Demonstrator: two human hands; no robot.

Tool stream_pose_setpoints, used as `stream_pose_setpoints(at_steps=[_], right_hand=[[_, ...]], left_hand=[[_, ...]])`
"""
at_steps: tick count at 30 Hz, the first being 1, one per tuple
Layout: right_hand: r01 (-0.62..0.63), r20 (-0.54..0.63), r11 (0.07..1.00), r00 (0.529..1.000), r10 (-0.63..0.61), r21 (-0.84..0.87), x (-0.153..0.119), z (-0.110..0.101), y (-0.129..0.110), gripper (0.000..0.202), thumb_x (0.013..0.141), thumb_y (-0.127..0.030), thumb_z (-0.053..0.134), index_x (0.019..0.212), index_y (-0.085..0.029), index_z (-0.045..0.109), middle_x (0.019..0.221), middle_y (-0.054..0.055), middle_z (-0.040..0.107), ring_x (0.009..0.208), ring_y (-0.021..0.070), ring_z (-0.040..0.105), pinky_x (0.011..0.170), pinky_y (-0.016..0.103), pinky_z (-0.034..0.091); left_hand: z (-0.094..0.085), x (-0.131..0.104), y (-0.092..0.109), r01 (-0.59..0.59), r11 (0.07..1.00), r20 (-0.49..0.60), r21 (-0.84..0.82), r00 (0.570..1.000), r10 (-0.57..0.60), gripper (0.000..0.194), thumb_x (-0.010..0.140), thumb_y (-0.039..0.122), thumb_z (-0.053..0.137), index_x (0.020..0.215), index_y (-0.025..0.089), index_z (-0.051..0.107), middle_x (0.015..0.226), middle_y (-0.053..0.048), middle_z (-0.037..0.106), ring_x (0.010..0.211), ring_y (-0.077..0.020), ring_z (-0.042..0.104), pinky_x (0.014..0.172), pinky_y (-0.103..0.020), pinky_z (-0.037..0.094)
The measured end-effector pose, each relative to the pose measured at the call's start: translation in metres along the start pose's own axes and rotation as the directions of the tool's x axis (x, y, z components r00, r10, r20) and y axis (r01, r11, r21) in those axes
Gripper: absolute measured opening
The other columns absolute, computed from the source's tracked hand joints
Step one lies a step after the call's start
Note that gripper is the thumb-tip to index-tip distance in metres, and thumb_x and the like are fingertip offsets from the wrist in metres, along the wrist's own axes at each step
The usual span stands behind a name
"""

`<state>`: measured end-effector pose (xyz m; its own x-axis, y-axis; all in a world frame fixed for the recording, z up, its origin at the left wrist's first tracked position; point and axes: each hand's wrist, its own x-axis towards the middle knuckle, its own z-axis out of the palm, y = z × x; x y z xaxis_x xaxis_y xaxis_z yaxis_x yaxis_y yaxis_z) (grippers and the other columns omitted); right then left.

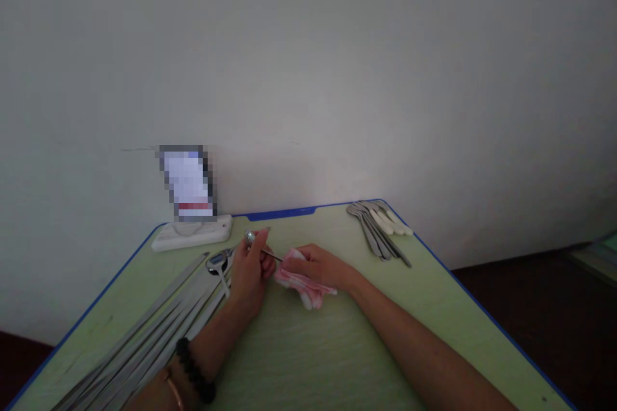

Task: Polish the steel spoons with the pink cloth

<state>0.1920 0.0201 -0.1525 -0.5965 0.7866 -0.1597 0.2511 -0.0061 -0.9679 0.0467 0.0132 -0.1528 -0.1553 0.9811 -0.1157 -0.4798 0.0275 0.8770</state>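
Note:
My left hand [251, 264] is closed on a shiny metal spoon [273, 255]. The spoon's head shows above the thumb, and its thin handle runs right toward a pink-and-white cloth [303, 284]. My right hand [322, 266] grips this cloth, which is folded over the far end of the handle and hides it. Left of my left hand, a spoon with a pale handle [219, 264] rests on several long metal utensils [159, 327] lying side by side. Their exact kind is hard to make out.
A fanned pile of spoons [369, 225], some with cream handles, lies at the back right of the green table [328, 359]. At the back left, a phone-like screen [187, 183], blurred, stands on a white base [193, 233]. A wall rises behind the table.

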Motion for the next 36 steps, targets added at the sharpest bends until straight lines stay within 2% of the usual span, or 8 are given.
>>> stream_pose_setpoints(at_steps=[3, 9, 17, 21, 23, 29, 33, 36], right_hand=[[0.031, -0.047, 0.996, 0.999, -0.027, 0.085, 0.003, -0.001, 0.004, 0.040, 0.075, -0.053, 0.054, 0.064, -0.015, 0.051, 0.053, -0.005, 0.048, 0.047, 0.0060, 0.039, 0.045, 0.019, 0.029], [0.094, -0.117, 0.980, 0.990, -0.074, 0.177, 0.010, -0.003, 0.011, 0.044, 0.072, -0.058, 0.056, 0.068, -0.014, 0.052, 0.059, -0.004, 0.048, 0.053, 0.0068, 0.039, 0.051, 0.021, 0.032], [0.060, -0.080, 0.998, 0.995, -0.058, 0.019, 0.009, -0.001, 0.011, 0.043, 0.077, -0.057, 0.050, 0.069, -0.015, 0.052, 0.058, -0.003, 0.049, 0.052, 0.0072, 0.040, 0.048, 0.019, 0.031], [0.060, -0.095, 0.998, 0.993, -0.063, -0.035, 0.008, -0.001, 0.011, 0.042, 0.078, -0.056, 0.048, 0.068, -0.015, 0.052, 0.055, -0.004, 0.047, 0.049, 0.0067, 0.038, 0.046, 0.019, 0.030], [0.071, -0.112, 0.996, 0.991, -0.075, -0.047, 0.008, -0.001, 0.011, 0.041, 0.079, -0.054, 0.048, 0.067, -0.015, 0.052, 0.055, -0.004, 0.046, 0.049, 0.0065, 0.038, 0.046, 0.019, 0.029], [0.098, -0.124, 0.995, 0.987, -0.101, -0.033, 0.009, -0.001, 0.011, 0.039, 0.080, -0.051, 0.048, 0.068, -0.014, 0.052, 0.058, -0.004, 0.048, 0.052, 0.0072, 0.039, 0.048, 0.020, 0.031], [0.101, -0.124, 0.994, 0.987, -0.105, -0.032, 0.008, -0.001, 0.009, 0.039, 0.079, -0.052, 0.049, 0.068, -0.014, 0.052, 0.058, -0.004, 0.048, 0.053, 0.0072, 0.039, 0.048, 0.020, 0.031], [0.097, -0.119, 0.995, 0.988, -0.097, -0.002, 0.006, -0.001, 0.010, 0.040, 0.078, -0.053, 0.051, 0.068, -0.014, 0.053, 0.057, -0.004, 0.049, 0.051, 0.0068, 0.040, 0.047, 0.020, 0.030]], left_hand=[[-0.002, -0.001, -0.004, 0.042, 0.989, 0.077, 0.141, 0.996, -0.054, 0.034, 0.063, 0.044, 0.070, 0.078, 0.019, 0.052, 0.049, 0.011, 0.043, 0.038, -0.0048, 0.038, 0.035, -0.015, 0.028], [-0.005, -0.002, -0.010, -0.065, 0.945, 0.230, 0.322, 0.973, -0.011, 0.030, 0.066, 0.046, 0.067, 0.074, 0.018, 0.061, 0.062, 0.003, 0.057, 0.052, -0.0112, 0.051, 0.048, -0.021, 0.040], [-0.006, 0.003, -0.009, -0.131, 0.953, 0.008, 0.273, 0.991, 0.134, 0.039, 0.071, 0.054, 0.059, 0.083, 0.018, 0.059, 0.051, 0.009, 0.039, 0.043, -0.0059, 0.035, 0.041, -0.016, 0.028], [-0.005, 0.002, -0.005, -0.154, 0.952, -0.065, 0.265, 0.982, 0.177, 0.037, 0.075, 0.054, 0.054, 0.084, 0.018, 0.057, 0.052, 0.009, 0.039, 0.044, -0.0055, 0.035, 0.042, -0.016, 0.029], [-0.005, 0.002, -0.005, -0.158, 0.940, -0.058, 0.302, 0.981, 0.183, 0.036, 0.076, 0.054, 0.053, 0.084, 0.019, 0.057, 0.053, 0.008, 0.040, 0.044, -0.0058, 0.035, 0.042, -0.016, 0.029], [-0.008, 0.002, -0.008, -0.254, 0.837, 0.123, 0.485, 0.967, 0.222, 0.034, 0.078, 0.050, 0.053, 0.087, 0.018, 0.061, 0.056, 0.006, 0.043, 0.051, -0.0092, 0.042, 0.046, -0.019, 0.034], [-0.007, 0.001, -0.008, -0.261, 0.843, 0.103, 0.470, 0.965, 0.241, 0.033, 0.080, 0.050, 0.050, 0.082, 0.019, 0.060, 0.055, 0.006, 0.042, 0.048, -0.0084, 0.039, 0.044, -0.018, 0.032], [-0.007, 0.003, -0.006, -0.202, 0.915, -0.018, 0.350, 0.975, 0.222, 0.032, 0.080, 0.051, 0.049, 0.081, 0.020, 0.056, 0.054, 0.008, 0.040, 0.045, -0.0066, 0.038, 0.042, -0.016, 0.032]])
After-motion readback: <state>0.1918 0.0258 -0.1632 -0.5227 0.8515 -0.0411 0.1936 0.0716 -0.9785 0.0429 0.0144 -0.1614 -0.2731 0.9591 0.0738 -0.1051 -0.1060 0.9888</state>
